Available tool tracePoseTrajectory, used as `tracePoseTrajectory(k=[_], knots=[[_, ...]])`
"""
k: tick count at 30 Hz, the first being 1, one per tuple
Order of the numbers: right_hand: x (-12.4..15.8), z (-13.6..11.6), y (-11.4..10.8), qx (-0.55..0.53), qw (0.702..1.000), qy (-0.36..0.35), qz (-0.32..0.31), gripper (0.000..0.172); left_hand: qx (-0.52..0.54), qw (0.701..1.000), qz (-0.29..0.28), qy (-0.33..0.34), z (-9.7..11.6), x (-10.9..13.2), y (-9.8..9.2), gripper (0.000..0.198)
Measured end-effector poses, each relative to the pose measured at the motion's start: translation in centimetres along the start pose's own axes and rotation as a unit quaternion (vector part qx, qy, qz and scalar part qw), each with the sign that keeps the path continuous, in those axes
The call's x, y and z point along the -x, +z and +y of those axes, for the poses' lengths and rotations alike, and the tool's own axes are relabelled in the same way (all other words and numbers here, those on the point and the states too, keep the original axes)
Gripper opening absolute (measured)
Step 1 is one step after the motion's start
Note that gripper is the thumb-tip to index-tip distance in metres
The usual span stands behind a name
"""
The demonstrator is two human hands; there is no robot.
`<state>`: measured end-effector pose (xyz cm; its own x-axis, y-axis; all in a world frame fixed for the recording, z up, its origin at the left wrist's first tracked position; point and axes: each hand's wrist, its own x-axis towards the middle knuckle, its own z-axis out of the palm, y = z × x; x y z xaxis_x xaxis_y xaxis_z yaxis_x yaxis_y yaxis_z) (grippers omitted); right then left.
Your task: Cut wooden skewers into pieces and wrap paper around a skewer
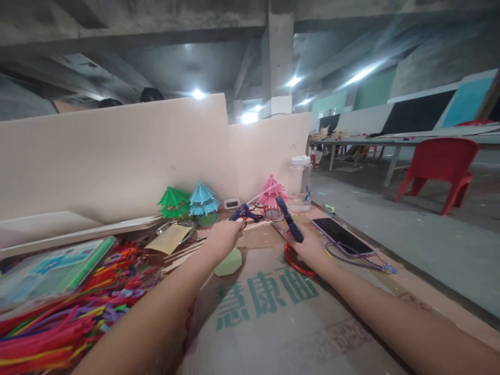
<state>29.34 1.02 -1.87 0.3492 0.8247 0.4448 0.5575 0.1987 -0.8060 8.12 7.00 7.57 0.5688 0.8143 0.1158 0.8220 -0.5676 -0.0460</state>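
My left hand [230, 233] is closed at a blue hot glue gun [239, 212] with a clear glue stick showing behind it; its fingertips are partly hidden. In my right hand [307, 244] is a dark blue-handled tool [289, 219], whose kind I cannot make out. Under that hand lies a red ring [291, 260] of fuzzy wire. A pale green paper octagon [228, 263] rests on the cardboard [269, 333] near my left wrist. Beyond my hands stand three small tiered-roof models: green [174, 202], blue [203, 199] and pink [272, 192].
Many coloured pipe cleaners [70, 323] and a plastic case [54, 271] lie at left. Wooden sticks [183, 255] sit near a metal bowl [190, 229]. A phone [341, 235], a cord [363, 263] and a clear bottle [300, 182] are at right. Board walls [117, 156] stand behind.
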Motion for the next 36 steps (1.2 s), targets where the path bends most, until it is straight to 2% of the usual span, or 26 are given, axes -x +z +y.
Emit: tracePoseTrajectory(k=[4, 9, 12, 17, 19, 22, 28, 32, 36], knots=[[-0.2, 0.2, -0.2, -0.007, 0.999, 0.027, 0.028, 0.042, -0.009, 1.0, -0.027, 0.009, 1.2, -3.1, 2.6, 0.03], [-0.1, 0.1, -0.4, -0.006, 0.999, 0.034, 0.029, 0.043, -0.004, 0.999, -0.027, 0.019, 1.3, -3.6, 4.4, 0.031], [-0.1, -0.1, -0.5, -0.012, 0.999, 0.033, 0.017, 0.041, -0.006, 1.0, -0.018, -0.002, -0.4, -2.6, 4.0, 0.031], [0.1, -0.5, -0.6, -0.007, 0.999, 0.036, 0.016, 0.04, -0.039, 0.996, -0.04, -0.074, -5.3, 0.9, 2.7, 0.03], [0.2, -0.6, -0.6, -0.006, 0.999, 0.028, 0.016, 0.038, -0.053, 0.993, -0.053, -0.096, -6.9, 2.5, 2.8, 0.03], [0.2, -0.7, -0.6, -0.001, 1.0, 0.017, 0.009, 0.035, -0.065, 0.99, -0.058, -0.113, -8.1, 4.2, 3.8, 0.03], [0.2, -0.3, -0.4, 0.003, 1.0, 0.003, 0.016, 0.035, -0.083, 0.989, -0.039, -0.119, -8.1, 4.5, 5.3, 0.031], [0.1, 0.3, -0.3, -0.001, 1.0, 0.001, 0.015, 0.035, -0.094, 0.987, -0.03, -0.13, -7.6, 4.6, 4.8, 0.032], [0.1, 0.5, -0.3, -0.006, 1.0, 0.002, 0.015, 0.033, -0.107, 0.985, 0.003, -0.133, -5.9, 4.5, 3.6, 0.032]])
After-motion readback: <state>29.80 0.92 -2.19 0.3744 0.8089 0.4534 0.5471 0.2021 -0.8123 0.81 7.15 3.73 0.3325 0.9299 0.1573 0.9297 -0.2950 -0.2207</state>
